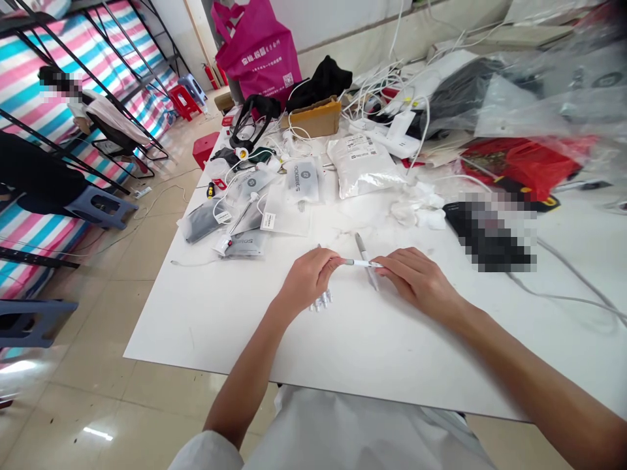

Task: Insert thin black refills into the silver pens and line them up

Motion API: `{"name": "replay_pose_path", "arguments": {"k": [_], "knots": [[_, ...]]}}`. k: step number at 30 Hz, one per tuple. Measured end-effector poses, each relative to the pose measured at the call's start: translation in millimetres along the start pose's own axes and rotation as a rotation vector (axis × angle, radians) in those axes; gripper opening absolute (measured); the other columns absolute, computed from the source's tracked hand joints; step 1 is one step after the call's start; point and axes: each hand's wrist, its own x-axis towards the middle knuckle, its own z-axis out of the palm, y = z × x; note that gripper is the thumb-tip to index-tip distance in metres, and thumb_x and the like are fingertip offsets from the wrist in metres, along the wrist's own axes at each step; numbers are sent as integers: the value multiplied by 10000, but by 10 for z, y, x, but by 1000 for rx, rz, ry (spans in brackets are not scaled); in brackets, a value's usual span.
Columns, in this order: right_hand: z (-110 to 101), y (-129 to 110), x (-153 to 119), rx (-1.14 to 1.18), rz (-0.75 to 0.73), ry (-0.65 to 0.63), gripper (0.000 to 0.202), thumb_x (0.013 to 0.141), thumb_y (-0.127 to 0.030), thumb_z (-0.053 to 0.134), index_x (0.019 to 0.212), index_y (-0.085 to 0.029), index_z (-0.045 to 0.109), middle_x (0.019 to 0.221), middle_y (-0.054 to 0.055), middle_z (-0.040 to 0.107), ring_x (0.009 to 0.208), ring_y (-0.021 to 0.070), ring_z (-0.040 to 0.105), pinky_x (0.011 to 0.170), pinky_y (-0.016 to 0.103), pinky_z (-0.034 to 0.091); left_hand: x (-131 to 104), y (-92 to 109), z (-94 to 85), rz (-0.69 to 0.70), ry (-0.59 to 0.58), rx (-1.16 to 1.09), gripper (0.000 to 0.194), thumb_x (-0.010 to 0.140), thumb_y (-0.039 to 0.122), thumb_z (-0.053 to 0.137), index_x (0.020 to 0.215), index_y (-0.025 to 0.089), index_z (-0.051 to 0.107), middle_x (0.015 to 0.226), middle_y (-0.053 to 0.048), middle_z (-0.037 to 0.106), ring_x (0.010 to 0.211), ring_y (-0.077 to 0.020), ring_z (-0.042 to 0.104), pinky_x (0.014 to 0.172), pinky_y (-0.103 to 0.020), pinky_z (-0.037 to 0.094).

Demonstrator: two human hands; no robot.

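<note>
My left hand (309, 277) and my right hand (420, 277) meet over the white table, fingers pinched. Between them is a slim white pen (356, 262) with a grey section, held level; my left fingers grip one end and my right fingertips the other. Beneath it, a second white-and-grey pen (361, 244) lies slanted on the tabletop, partly covered by the held one. Several small clear and white pieces (322, 301) lie just below my left hand, which hides some of them. What my curled palms contain is out of sight.
Bagged goods (302, 181) and a white parcel (365, 166) lie on the table (206, 326) beyond my hands. A black device (490, 236) with a cable is to the right. Tangled white cables (377, 91) and a magenta bag (259, 55) stand behind. People sit at the left.
</note>
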Motion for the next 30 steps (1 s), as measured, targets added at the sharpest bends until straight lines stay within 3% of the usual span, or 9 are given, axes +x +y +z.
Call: {"name": "replay_pose_path", "arguments": {"k": [4,8,10,13,17,20,24,28,30], "knots": [[-8,-1,-2,-3,-30,32,199,1088,-249,556,1217,-234,707,867,55,732,785,214,660,766,382,515,-1,-42,5,-123,7,6,487,1075,580,542,797,234,743,658,-18,636,610,-163,527,669,-318,415],[-21,42,-23,-30,-16,50,232,1078,-226,567,1273,-234,692,889,57,748,777,212,666,757,380,525,19,-11,-3,-104,48,-53,355,919,562,803,1109,264,772,969,-44,768,804,-184,652,753,-308,473],[-25,53,-26,-43,-19,51,257,1076,-214,572,1308,-233,682,903,61,755,778,213,664,759,381,528,23,-5,1,-78,71,-46,321,978,559,730,1010,243,778,887,-43,750,768,-178,635,753,-314,474],[-33,47,-16,-53,-47,57,342,1071,-190,578,1403,-233,644,928,67,762,795,217,668,761,381,534,23,-16,5,-158,84,-33,474,1052,590,588,807,216,744,683,-23,663,652,-164,584,704,-319,458],[-43,36,-7,-47,-71,64,442,1066,-160,570,1499,-244,593,941,65,761,800,218,667,761,379,539,35,-24,13,-63,67,-62,389,930,539,797,1210,273,748,1064,-65,762,883,-201,671,822,-331,489],[-37,41,-25,-34,-34,65,395,1076,-188,551,1455,-262,631,995,73,772,828,223,680,777,386,550,36,-32,41,-4,68,2,260,1007,505,702,1046,259,776,917,-59,731,801,-194,619,793,-339,471],[-12,49,-55,-28,30,63,301,1081,-231,546,1361,-267,652,1116,93,781,923,251,712,841,422,571,31,-44,63,-79,33,67,384,1042,537,627,848,231,756,699,-29,646,689,-186,549,748,-340,447],[6,50,-63,-59,24,50,251,1070,-191,548,1303,-268,601,1124,87,776,937,253,715,842,418,575,42,-14,63,-38,8,-58,313,930,492,804,1171,292,796,1050,-83,769,959,-250,667,919,-370,493],[9,40,-57,-76,2,41,224,1061,-157,545,1258,-256,582,1099,87,768,923,246,706,832,402,571,48,-3,78,-11,-15,-115,295,933,446,809,1196,315,803,1138,-95,772,1041,-273,674,989,-398,482]]}}
